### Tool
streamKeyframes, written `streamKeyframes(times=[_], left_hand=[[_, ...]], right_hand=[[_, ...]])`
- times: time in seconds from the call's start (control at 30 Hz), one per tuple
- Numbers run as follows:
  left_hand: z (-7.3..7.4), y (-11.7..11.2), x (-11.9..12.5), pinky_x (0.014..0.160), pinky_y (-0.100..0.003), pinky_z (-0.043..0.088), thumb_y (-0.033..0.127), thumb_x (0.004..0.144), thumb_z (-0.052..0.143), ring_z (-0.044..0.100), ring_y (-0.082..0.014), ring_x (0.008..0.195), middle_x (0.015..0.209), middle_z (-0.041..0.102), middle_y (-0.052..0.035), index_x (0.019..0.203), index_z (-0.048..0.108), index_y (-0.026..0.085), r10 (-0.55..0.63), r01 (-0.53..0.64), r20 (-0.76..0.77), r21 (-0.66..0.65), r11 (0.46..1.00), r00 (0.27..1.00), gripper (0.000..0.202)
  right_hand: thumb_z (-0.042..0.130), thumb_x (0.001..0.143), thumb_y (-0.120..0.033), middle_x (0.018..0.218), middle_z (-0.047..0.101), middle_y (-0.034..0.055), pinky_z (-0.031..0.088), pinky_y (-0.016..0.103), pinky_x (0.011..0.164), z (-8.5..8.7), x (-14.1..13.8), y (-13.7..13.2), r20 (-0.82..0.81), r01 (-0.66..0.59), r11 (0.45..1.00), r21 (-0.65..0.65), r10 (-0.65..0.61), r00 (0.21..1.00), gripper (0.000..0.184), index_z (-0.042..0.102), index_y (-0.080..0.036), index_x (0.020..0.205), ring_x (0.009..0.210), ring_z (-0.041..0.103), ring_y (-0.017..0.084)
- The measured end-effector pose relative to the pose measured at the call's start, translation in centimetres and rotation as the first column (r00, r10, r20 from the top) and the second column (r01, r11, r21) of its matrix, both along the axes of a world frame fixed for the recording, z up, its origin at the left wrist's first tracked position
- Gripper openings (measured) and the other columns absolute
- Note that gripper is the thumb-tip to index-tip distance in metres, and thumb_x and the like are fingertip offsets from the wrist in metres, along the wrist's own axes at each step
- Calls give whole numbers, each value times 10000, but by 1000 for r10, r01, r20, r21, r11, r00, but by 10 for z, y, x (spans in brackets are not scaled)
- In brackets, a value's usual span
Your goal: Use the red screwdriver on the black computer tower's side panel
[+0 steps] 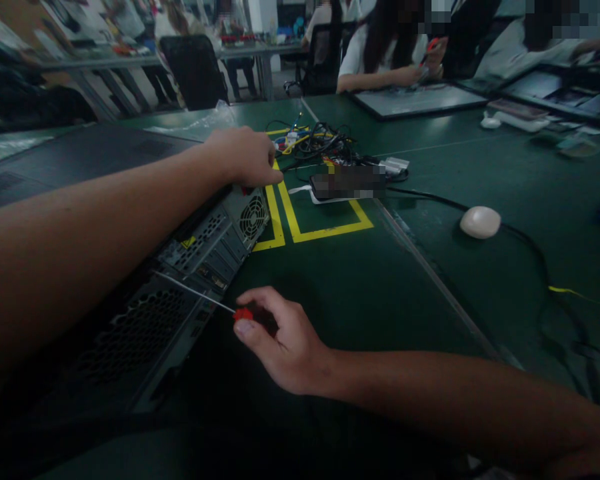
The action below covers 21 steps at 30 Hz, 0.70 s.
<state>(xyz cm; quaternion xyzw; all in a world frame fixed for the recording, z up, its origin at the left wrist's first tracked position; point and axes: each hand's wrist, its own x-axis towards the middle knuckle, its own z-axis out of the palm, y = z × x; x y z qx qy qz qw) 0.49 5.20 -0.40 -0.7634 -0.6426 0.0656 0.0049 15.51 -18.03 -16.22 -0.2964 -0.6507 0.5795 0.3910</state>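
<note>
Screwdriver (203, 295): red handle, thin steel shaft, at 7 o'clock in the view. It is clenched in the right hand (280, 343), thumb and fingers closed round the handle. The shaft points to 10 o'clock, its tip at the rear panel of the computer case (130, 320).

Computer case: dark, lying on its side on the green table (380, 293), fan grille (253, 217) facing 4 o'clock.

Left hand (243, 157): at 11 o'clock on the case's upper far corner, fingers curled down; I cannot tell whether it grips or only rests.

Also present: yellow tape outline (320, 232) at 12 o'clock, cable tangle (320, 143) beyond it, white mouse (480, 222) at 3 o'clock.
</note>
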Motion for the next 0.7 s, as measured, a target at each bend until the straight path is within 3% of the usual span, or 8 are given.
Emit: streamKeyframes(times=[0.07,0.13,0.23,0.4,0.57,0.7], left_hand=[[-1,1,-1,1257,-644,576,929,845,839,702,-548,1573,1422,938,-108,1552,932,358,13,-13,-1,12,1000,1000,913],[-1,2,-1,1259,-671,573,929,832,845,705,-559,1564,1459,933,-119,1557,933,354,15,-15,2,15,1000,1000,930],[-1,2,-1,1275,-703,563,931,813,862,697,-553,1564,1466,935,-113,1580,922,370,1,-1,16,1,1000,1000,952],[0,1,0,1245,-668,580,930,827,821,705,-548,1571,1432,941,-114,1556,929,368,5,-5,-3,0,1000,1000,927],[-1,0,-2,1293,-693,531,1044,763,787,659,-538,1593,1408,955,-60,1607,905,402,16,-16,25,-6,1000,1000,1066],[-1,1,-3,1292,-704,525,1051,718,812,639,-563,1634,1408,958,-87,1602,910,396,17,-16,57,-16,1000,998,1104]], right_hand=[[991,1046,-541,933,704,-54,521,329,726,2,1,1,15,-2,999,-51,3,1000,467,641,-282,1216,761,650,179],[1031,1001,-541,888,659,-78,496,324,710,6,2,2,20,-3,997,-80,4,1000,518,597,-296,1142,731,608,167],[992,1030,-564,874,645,-75,491,327,701,10,2,3,13,-4,995,-101,5,1000,486,592,-297,1103,728,588,169],[984,1035,-568,906,658,-61,505,333,721,9,1,4,12,11,997,-79,-10,1000,468,618,-288,1112,746,585,171],[982,1044,-581,926,685,-50,523,334,731,8,1,4,19,18,998,-63,-17,1000,471,619,-288,1107,759,607,174],[982,1050,-595,936,708,-43,554,343,748,9,2,4,35,25,998,-55,-23,999,468,633,-289,1111,772,627,183]])
